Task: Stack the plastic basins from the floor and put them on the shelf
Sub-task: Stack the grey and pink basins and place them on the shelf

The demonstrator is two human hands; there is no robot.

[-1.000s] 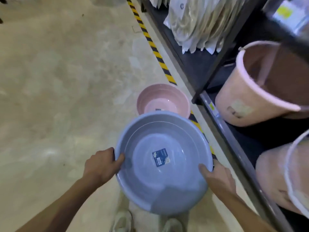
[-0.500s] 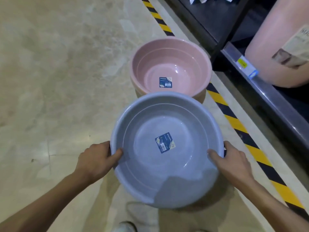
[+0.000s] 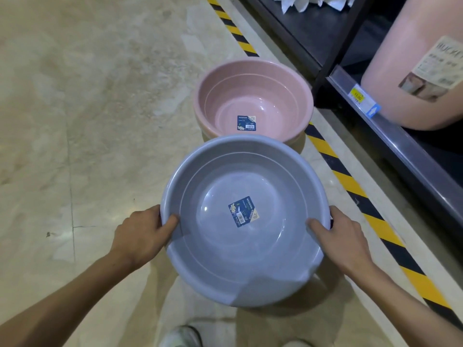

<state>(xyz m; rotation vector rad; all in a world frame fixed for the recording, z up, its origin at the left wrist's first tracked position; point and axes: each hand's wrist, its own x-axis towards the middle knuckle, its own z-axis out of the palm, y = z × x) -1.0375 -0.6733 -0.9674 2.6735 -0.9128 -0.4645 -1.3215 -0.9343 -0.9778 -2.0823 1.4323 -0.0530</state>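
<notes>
A blue-grey plastic basin (image 3: 208, 186) with a sticker in its bottom is held over the floor in front of me. My left hand (image 3: 142, 234) grips its left rim, thumb inside. On the opposite rim my right hand (image 3: 343, 236) does the same. Just beyond it a pink basin (image 3: 273, 91) stands on the floor, looking like two nested ones, with a sticker inside. The dark shelf (image 3: 406, 151) runs along the right.
A large pink bucket (image 3: 406, 71) with a paper label stands on the shelf's lower level, behind a yellow price tag (image 3: 357, 96). Yellow-black hazard tape (image 3: 350, 181) runs along the floor beside the shelf. Beige marbled floor (image 3: 87, 108) spreads left. My shoe (image 3: 180, 336) shows below.
The view has dropped closer to the floor and the pink basin has grown larger. The blue-grey basin stays in both hands and now sits just in front of the pink one.
</notes>
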